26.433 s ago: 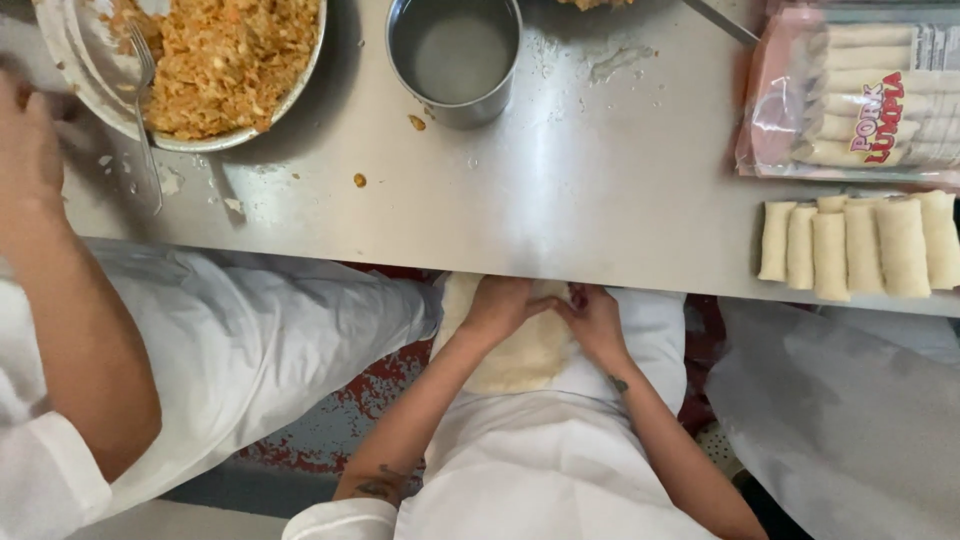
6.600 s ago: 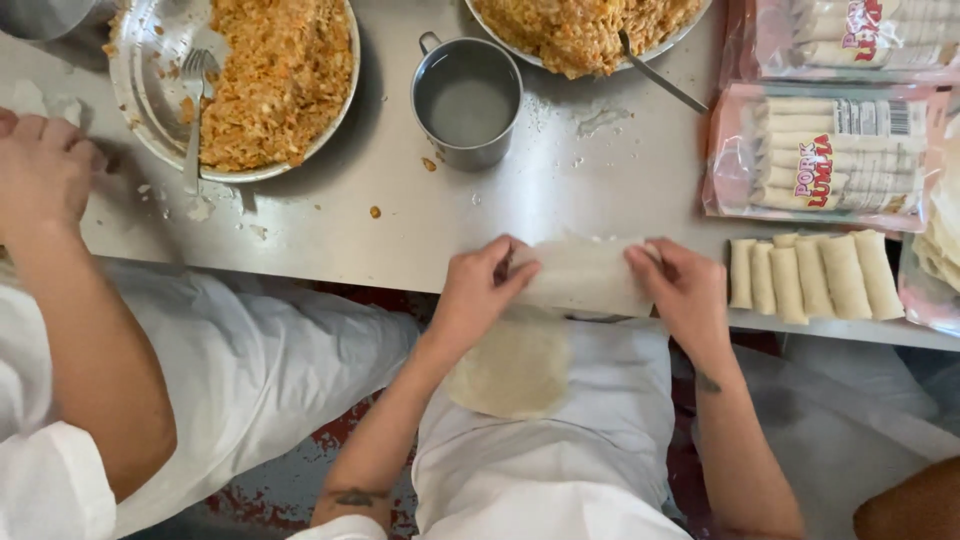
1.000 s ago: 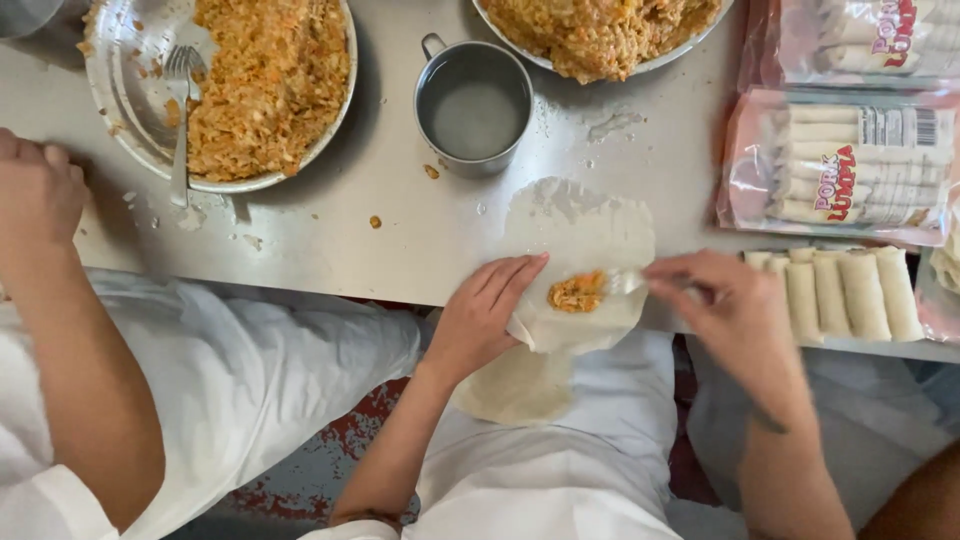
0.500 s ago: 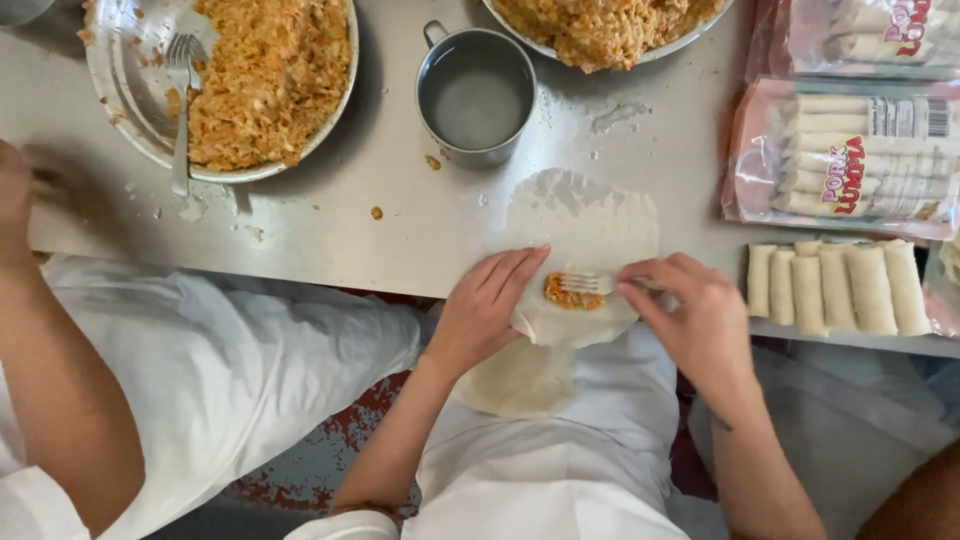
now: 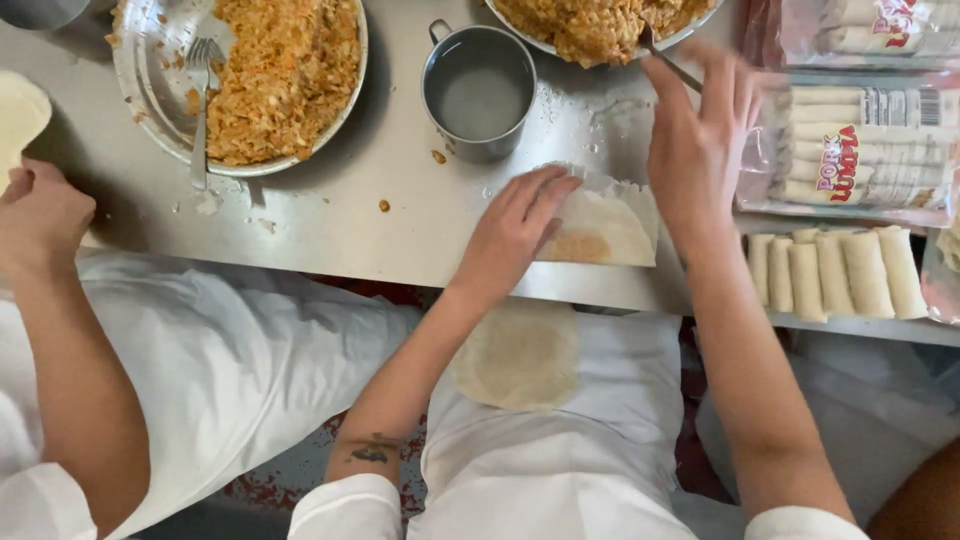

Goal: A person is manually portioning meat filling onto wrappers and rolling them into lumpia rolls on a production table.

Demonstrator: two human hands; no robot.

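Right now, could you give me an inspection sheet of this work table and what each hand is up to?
Surface: steel table, flecked with crumbs of filling.
Job's things: folded wrapper with orange filling showing through; spare wrapper stack on the lap.
Clutter: left filling plate with fork; second filling plate; metal pot; row of finished rolls; bagged rolls.
Grippers: left hand flat on the wrapper; right hand raised, blurred, at a utensil handle.
Cables: nothing seen.
Surroundings: a co-worker's hand at the left edge.
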